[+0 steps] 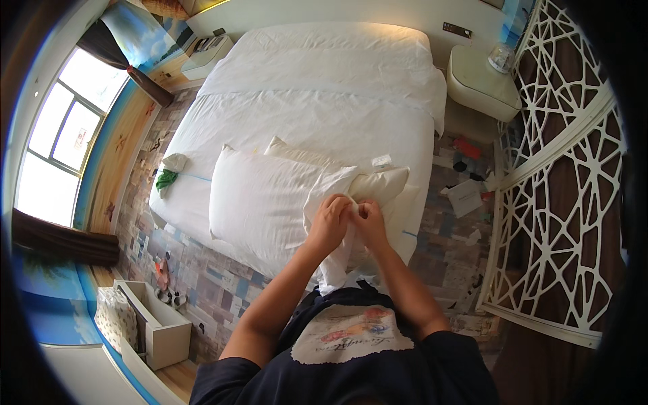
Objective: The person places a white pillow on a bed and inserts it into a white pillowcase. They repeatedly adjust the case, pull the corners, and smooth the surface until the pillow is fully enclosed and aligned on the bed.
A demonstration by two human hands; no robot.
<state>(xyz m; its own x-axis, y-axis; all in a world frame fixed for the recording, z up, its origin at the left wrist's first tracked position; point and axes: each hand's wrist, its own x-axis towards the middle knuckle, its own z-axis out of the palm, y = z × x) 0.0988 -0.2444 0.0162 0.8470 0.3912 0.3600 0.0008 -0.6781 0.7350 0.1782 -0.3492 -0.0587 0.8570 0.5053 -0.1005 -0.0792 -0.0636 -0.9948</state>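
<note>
1. Head view: a person in a dark printed T-shirt stands at the foot of a bed covered in a white sheet, both forearms coming up from six o'clock.
2. The left hand and right hand meet just below picture centre, fingers closed and pinching the edge of a white pillowcase, whose loose cloth hangs from the grip down toward the person's chest.
3. A cream pillow lies on the bed touching the hands at about one o'clock from them; whether it sits partly inside the pillowcase cannot be told.
4. A larger white pillow lies just beside the left hand, at nine o'clock.
5. A green-and-white cloth sits on the bed's edge at nine o'clock of the frame.
6. A cream bedside table stands at two o'clock, a window at nine o'clock, a white box on the floor at seven o'clock.
</note>
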